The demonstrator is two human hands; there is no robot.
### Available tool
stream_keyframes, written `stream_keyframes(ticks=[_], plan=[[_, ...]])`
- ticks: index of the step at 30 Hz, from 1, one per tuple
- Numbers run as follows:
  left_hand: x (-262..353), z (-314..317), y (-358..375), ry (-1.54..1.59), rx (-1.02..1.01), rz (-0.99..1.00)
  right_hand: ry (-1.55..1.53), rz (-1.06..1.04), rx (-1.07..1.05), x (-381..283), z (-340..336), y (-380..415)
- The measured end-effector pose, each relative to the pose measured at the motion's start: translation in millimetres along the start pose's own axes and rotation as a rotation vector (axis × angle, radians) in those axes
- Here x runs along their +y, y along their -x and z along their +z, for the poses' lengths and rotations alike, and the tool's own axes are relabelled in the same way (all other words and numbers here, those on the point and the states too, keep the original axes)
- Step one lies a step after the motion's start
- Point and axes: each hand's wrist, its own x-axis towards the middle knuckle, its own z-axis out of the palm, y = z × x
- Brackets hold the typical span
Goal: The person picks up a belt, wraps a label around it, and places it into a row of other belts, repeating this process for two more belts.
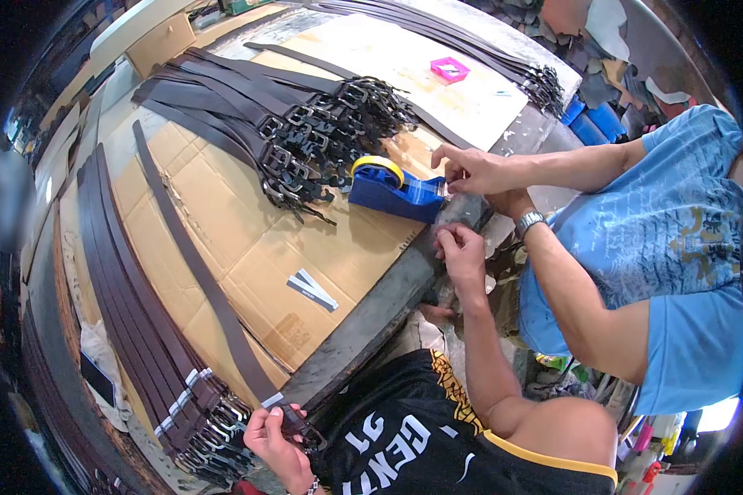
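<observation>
My left hand (276, 441) is closed around the buckle end of a dark brown belt (194, 256). The belt's strap runs up and away over the cardboard, and a white label strip (272, 400) crosses it just above my fingers. Over at the table edge, my right hand (462, 252) is pinched, just below a blue tape dispenser (400, 196) with a yellow-rimmed roll (377, 169). What its fingertips hold, if anything, I cannot make out. A co-worker's hand (475, 169) is at the dispenser's cutting end. White label strips (312, 289) lie on the cardboard.
Flattened cardboard (248, 223) covers much of the table. Piled belts (239, 91) with buckles lie behind the dispenser; labelled belts (128, 289) lie at left beside a phone (97, 379). A pink tray (449, 69) sits farther back. The co-worker in a blue shirt (636, 256) is at right.
</observation>
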Motion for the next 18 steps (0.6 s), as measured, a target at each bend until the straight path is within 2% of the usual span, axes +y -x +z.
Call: stream_keyframes(ticks=[2,5,9,12,13,18], plan=[[-4,-3,-2,0.004,-0.008,0.010,-0.024,0.035,-0.001,-6,0,3],[-6,-5,-2,0.001,-0.007,0.005,-0.033,-0.019,-0.013,-11,-7,3],[-6,-8,-1,-0.008,-0.010,0.014,0.138,-0.326,0.117,-40,-13,-13],[-11,-11,-3,-0.008,-0.025,0.028,0.322,-0.535,0.041,-71,-14,-27],[-10,-11,-3,-0.003,-0.028,0.030,0.374,-0.564,-0.048,-70,-16,-39],[-5,-8,0,-0.010,-0.036,0.023,0.433,-0.435,-0.285,-78,-17,-72]])
